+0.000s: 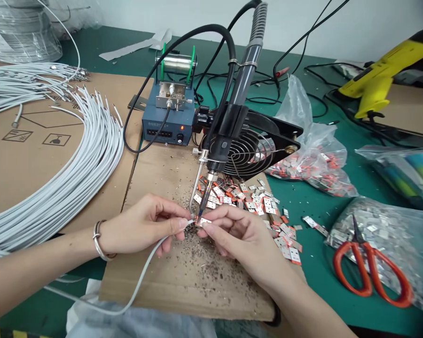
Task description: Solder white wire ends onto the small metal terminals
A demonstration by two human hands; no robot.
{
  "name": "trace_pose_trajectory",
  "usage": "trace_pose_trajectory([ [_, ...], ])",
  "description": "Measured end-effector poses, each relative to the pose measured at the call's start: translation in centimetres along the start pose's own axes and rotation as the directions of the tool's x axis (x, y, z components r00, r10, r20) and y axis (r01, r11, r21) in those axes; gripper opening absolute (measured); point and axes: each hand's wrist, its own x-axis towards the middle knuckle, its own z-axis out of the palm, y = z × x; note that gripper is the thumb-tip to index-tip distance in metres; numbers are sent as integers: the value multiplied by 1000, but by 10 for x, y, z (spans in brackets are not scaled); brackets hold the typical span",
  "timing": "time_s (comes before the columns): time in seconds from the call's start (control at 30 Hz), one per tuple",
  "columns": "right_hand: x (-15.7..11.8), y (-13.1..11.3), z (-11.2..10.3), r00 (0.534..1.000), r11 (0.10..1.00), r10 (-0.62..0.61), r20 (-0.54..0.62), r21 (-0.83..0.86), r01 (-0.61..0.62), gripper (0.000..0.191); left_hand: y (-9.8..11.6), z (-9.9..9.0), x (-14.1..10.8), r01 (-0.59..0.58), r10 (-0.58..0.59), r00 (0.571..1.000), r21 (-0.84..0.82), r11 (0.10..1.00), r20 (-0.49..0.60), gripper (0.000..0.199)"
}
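My left hand [151, 223] pinches a light grey cable [143, 272] close to its end; the rest of the cable loops down to the lower left. Between the thumb and fingers of my right hand [239, 232] is a small white-and-silver connector piece [205, 222]. Cable end and connector piece meet at the tip of a mounted soldering iron [207, 195], which points down at them. A thin bent metal solder feed tube [196, 183] reaches to the same spot from the left. My fingertips hide the exact contact.
Loose connector pieces [268, 204] lie right of the iron on cardboard [155, 286] strewn with dark crumbs. Behind stand a blue solder feeder [167, 122] and a fan [245, 152]. Bundled cables [102, 155] lie left; red-handled scissors [370, 267] and filled plastic bags [320, 159] lie right.
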Motion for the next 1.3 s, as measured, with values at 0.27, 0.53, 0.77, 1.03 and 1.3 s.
trace_pose_trajectory([
  [0.27,0,0,-2,999,999,-33,-8,-24,33,22,-1,1,0,11,-12,1000,-43,999,-11,16],
  [0.53,0,1,-4,999,999,-39,26,16,38,16,0,1,-1,14,-14,1000,-44,999,15,14],
  [0.77,2,3,0,998,998,-55,-24,-34,54,14,-2,3,1,11,-11,999,1,1000,-40,13],
  [1.03,-2,1,0,995,992,-95,-18,-89,94,11,-4,1,1,18,-17,998,18,1000,-54,16],
  [1.3,1,1,1,998,990,-68,-15,-127,65,15,-4,7,-1,-7,18,986,62,998,-164,13],
])
